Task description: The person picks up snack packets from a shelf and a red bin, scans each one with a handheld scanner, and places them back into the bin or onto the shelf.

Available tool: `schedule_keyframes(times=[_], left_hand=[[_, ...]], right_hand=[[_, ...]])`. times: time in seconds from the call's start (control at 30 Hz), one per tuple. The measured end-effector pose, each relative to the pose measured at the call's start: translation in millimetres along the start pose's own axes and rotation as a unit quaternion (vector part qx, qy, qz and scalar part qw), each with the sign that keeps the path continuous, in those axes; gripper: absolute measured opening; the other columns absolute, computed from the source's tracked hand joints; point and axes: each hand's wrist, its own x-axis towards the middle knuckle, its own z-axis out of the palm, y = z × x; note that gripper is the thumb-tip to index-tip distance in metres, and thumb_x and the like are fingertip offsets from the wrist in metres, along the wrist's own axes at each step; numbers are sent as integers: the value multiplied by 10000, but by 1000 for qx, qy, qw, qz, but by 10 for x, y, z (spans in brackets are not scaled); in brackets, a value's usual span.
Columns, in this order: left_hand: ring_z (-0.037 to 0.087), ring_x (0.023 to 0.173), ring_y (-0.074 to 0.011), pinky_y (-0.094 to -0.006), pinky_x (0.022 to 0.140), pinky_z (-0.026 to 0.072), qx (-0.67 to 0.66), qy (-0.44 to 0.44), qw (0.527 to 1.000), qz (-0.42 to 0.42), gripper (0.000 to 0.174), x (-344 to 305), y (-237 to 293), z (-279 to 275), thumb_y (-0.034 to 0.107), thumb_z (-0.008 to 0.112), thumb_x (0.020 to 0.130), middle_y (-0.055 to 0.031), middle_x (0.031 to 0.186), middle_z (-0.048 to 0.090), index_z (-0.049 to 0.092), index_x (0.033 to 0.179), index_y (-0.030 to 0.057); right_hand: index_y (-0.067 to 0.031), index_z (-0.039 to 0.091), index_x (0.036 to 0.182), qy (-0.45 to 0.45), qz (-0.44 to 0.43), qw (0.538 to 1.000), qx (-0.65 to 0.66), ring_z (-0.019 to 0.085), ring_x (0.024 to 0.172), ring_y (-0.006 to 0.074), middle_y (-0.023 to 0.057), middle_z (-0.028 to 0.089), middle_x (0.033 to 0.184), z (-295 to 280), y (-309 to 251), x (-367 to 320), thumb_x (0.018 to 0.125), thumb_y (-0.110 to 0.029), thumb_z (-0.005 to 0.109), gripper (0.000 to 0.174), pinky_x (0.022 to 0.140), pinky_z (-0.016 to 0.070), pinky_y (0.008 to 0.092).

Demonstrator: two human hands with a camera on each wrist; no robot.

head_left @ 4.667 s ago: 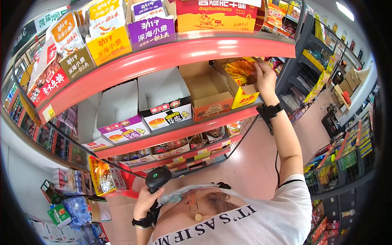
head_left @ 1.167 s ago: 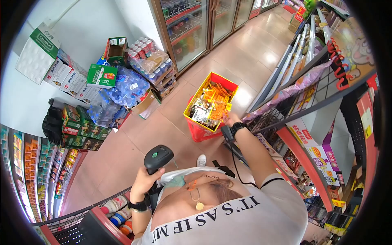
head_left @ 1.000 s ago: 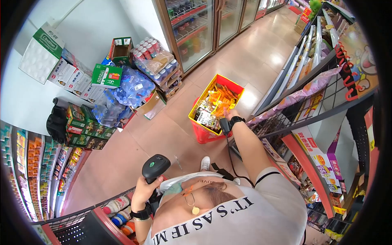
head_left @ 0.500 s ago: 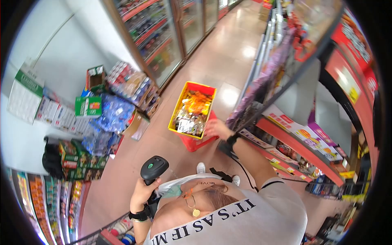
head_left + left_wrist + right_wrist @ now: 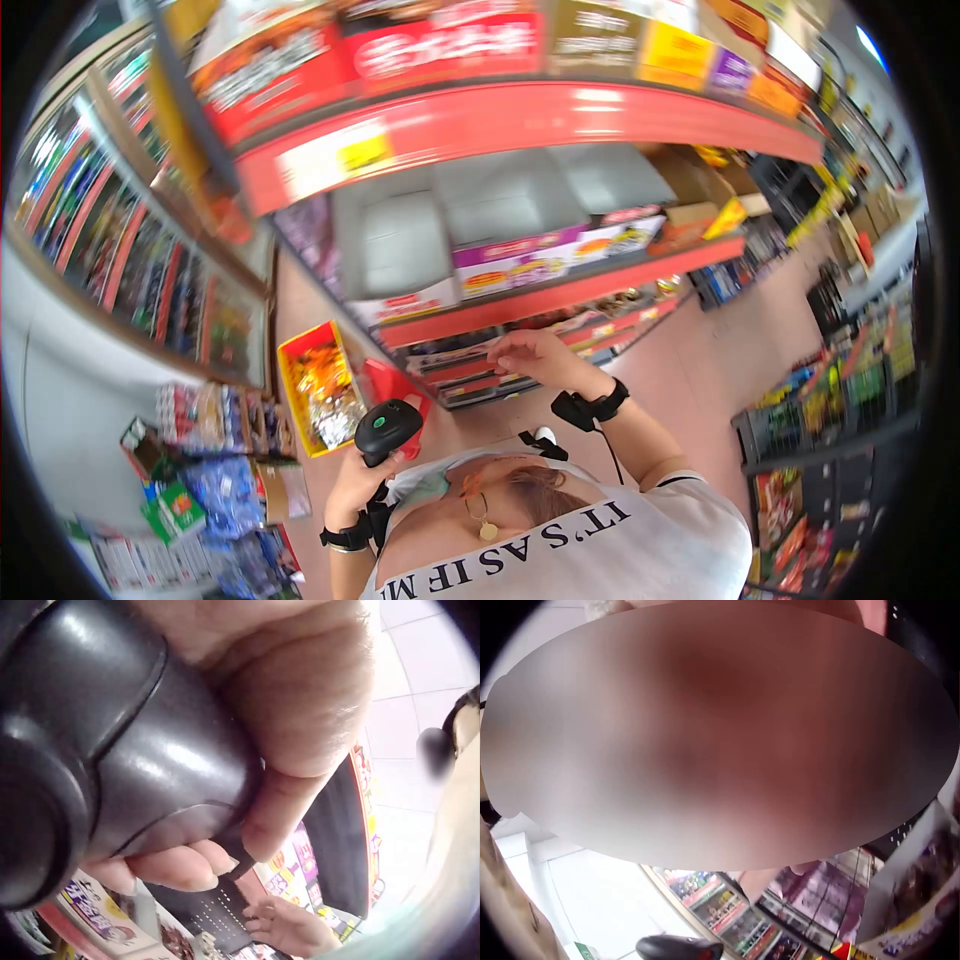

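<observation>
My left hand grips a black handheld barcode scanner in front of the body. Close up in the left wrist view, thumb and fingers wrap around the scanner's handle. My right hand, fingers loosely bent and holding nothing, hovers before the lower shelves. Most of the right wrist view is blurred out. Left of the scanner, a yellow-and-red box full of orange and silver snack packets sits on a red stool. Bare-bottomed display cartons line the shelf above my right hand.
A red shelf edge runs across the top, with snack cartons above it. Glass-doored fridges stand at left. Wrapped drinks and blue bottle packs are stacked below them. A dark rack is at right.
The view has swung from the aisle back to the shelf. My right hand, earlier at the packets in the box, has left it and come before the shelves. The left hand keeps the scanner.
</observation>
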Motion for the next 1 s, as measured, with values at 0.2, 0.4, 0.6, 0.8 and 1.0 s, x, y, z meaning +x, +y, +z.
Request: schedule_keyframes(times=[0.2,0.4,0.6,0.8,1.0], left_hand=[[544,623,-72,-239,558,448,44,-97,994,20,175,427,304,666,96,687,779,4,762,606,614,920,22],[537,613,-77,-235,556,442,38,-103,994,25,157,646,362,1253,88,696,772,3,724,583,600,879,25],[538,593,-72,-226,541,445,11,-62,996,56,148,691,446,1755,64,702,757,2,679,575,595,852,26],[540,587,-89,-246,542,444,6,-20,999,37,159,606,318,2116,100,688,785,-7,689,580,609,884,3],[551,597,-92,-243,556,453,-29,-2,999,20,179,540,204,2306,119,694,791,-19,715,596,615,904,5]], right_hand=[[8,586,1022,176,-106,977,-48,592,836,92,25,632,888,-976,-840,-839,883,-27,546,149,755,473,231],[8,582,1024,397,-234,870,-176,579,827,88,26,634,901,-2273,-1160,-1287,855,-15,565,172,738,473,233],[4,578,1043,495,-223,768,-341,619,856,154,99,643,915,-3578,-1291,-1282,773,12,603,271,712,491,271],[38,598,1043,217,127,835,-489,597,888,188,107,625,1022,-4224,-1430,-1020,672,-164,729,443,756,472,282],[26,504,1219,155,196,906,-341,584,876,163,125,625,1014,-4463,-1274,-882,636,-204,726,665,726,475,275]])
